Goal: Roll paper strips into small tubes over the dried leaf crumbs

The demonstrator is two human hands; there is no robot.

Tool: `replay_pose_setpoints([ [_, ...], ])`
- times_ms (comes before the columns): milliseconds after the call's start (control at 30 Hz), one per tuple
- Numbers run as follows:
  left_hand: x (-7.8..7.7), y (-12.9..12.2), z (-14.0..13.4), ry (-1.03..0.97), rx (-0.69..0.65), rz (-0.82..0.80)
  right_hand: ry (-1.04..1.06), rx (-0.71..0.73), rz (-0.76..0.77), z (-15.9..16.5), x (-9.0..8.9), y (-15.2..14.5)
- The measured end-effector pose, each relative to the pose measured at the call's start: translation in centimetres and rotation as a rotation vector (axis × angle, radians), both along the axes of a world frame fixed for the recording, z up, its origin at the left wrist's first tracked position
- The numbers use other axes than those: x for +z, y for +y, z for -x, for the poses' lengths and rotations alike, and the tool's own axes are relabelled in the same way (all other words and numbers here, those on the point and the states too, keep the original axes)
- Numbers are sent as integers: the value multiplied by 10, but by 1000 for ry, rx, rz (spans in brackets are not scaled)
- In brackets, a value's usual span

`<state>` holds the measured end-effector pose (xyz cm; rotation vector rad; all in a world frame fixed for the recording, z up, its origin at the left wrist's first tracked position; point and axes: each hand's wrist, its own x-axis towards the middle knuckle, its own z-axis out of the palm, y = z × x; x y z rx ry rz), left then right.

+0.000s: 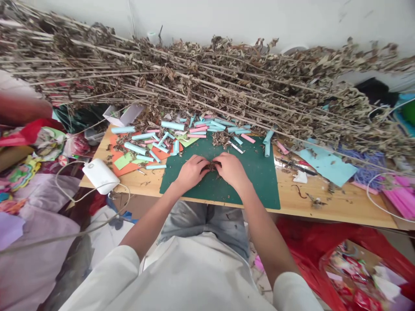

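Note:
Over the dark green cutting mat [256,181], my left hand [193,172] and my right hand [231,168] meet near the middle. Their fingertips are closed on a small clump of dried leaves [212,166]. Part of the clump is hidden behind the fingers. Just beyond them a loose heap of crumbled dried leaves [221,139] lies at the mat's far edge, with a thin white paper roll [236,147] beside it. Blue paper tubes [173,125] and pink paper tubes [198,129] are strewn along the back, several of them on orange paper [125,168].
Long bundles of dried stalks [194,82] stretch across the back of the wooden table [301,203]. A white power bank [101,176] with a cable sits at the left edge. To the right lie a black pen [298,167] and blue paper [327,162]. A red bag [301,246] is below.

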<state>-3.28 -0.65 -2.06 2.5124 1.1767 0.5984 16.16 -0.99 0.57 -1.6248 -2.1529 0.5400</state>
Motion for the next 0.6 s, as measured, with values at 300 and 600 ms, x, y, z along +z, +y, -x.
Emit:
replay_pose_setpoints([
  [300,15,-7,-7,-470,61,175,579,-210,33,-13,5,-20],
  [600,-2,-5,-44,-895,217,666,814,-278,-6,2,-13,-41],
])
